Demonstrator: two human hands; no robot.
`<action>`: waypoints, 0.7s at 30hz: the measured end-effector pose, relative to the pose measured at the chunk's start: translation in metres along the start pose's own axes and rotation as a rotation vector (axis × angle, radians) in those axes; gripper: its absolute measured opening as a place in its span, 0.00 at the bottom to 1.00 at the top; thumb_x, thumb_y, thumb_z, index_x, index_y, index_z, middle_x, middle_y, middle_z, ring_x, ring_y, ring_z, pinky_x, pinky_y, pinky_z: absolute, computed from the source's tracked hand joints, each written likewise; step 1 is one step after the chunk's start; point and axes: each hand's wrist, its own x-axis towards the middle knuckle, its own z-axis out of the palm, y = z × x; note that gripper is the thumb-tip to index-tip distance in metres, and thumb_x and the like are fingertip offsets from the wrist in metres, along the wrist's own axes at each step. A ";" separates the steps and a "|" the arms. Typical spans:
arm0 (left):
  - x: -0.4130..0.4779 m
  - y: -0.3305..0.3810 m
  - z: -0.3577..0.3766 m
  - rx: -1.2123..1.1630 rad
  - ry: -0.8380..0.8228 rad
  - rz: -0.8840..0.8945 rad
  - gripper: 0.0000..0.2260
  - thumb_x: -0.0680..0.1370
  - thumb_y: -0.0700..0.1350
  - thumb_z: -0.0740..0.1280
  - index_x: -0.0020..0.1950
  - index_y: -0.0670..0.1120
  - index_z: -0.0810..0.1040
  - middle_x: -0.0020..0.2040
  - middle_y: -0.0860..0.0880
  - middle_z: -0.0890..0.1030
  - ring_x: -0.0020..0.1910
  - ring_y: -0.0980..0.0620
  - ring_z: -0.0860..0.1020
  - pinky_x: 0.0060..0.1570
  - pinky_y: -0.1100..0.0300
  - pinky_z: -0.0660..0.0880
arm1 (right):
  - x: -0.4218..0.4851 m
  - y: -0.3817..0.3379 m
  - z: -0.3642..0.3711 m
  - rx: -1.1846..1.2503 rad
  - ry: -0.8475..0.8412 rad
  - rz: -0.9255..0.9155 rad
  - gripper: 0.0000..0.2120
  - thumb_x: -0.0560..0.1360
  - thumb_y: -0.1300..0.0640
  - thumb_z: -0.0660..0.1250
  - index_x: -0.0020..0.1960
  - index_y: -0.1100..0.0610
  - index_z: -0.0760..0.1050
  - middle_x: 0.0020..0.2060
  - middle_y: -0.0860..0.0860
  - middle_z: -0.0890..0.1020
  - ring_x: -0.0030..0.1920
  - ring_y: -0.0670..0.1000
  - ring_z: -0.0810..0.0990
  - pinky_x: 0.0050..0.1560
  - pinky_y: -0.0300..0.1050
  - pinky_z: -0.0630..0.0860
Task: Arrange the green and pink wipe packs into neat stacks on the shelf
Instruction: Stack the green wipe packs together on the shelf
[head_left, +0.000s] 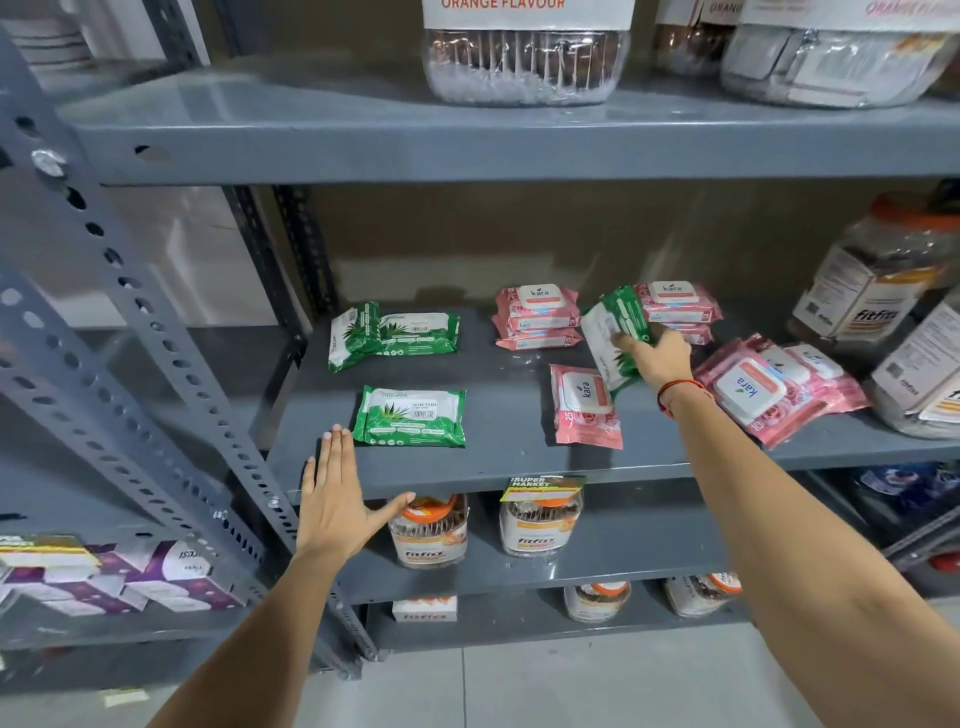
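My right hand (657, 361) grips a green wipe pack (615, 332), tilted up on edge above the grey shelf (509, 460). A flat green pack (410, 417) lies at front left, and two overlapping green packs (392, 335) sit behind it. Pink packs form a stack (537, 317) at the back middle and another stack (680, 306) behind my right hand. One pink pack (584, 408) lies alone in front. A loose heap of pink packs (769, 387) is at right. My left hand (335, 499) rests flat and open at the shelf's front edge, beside the flat green pack.
Large clear jars (883, 291) crowd the shelf's right end. More jars (524, 62) stand on the shelf above and smaller ones (431, 527) on the shelf below. A perforated upright post (156, 332) rises at left, with purple boxes (130, 574) on a neighbouring rack.
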 end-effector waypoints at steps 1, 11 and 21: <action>0.000 0.000 0.001 -0.001 -0.004 -0.005 0.55 0.65 0.78 0.48 0.75 0.37 0.44 0.76 0.41 0.48 0.74 0.47 0.46 0.71 0.49 0.47 | -0.002 -0.006 0.002 0.041 -0.026 -0.025 0.20 0.70 0.51 0.73 0.56 0.62 0.77 0.52 0.59 0.82 0.51 0.59 0.81 0.56 0.54 0.77; 0.003 -0.002 0.003 0.102 -0.086 0.001 0.53 0.64 0.77 0.40 0.75 0.37 0.47 0.76 0.41 0.47 0.74 0.46 0.43 0.70 0.49 0.42 | -0.044 -0.056 0.070 0.114 -0.391 -0.134 0.17 0.72 0.55 0.72 0.58 0.60 0.78 0.52 0.55 0.82 0.52 0.54 0.81 0.58 0.47 0.76; 0.001 0.001 0.000 0.103 -0.122 -0.036 0.54 0.62 0.78 0.35 0.75 0.38 0.43 0.76 0.42 0.44 0.74 0.46 0.41 0.71 0.50 0.39 | -0.085 -0.071 0.150 0.100 -0.600 -0.022 0.21 0.69 0.45 0.74 0.53 0.60 0.76 0.52 0.53 0.80 0.50 0.53 0.79 0.57 0.50 0.75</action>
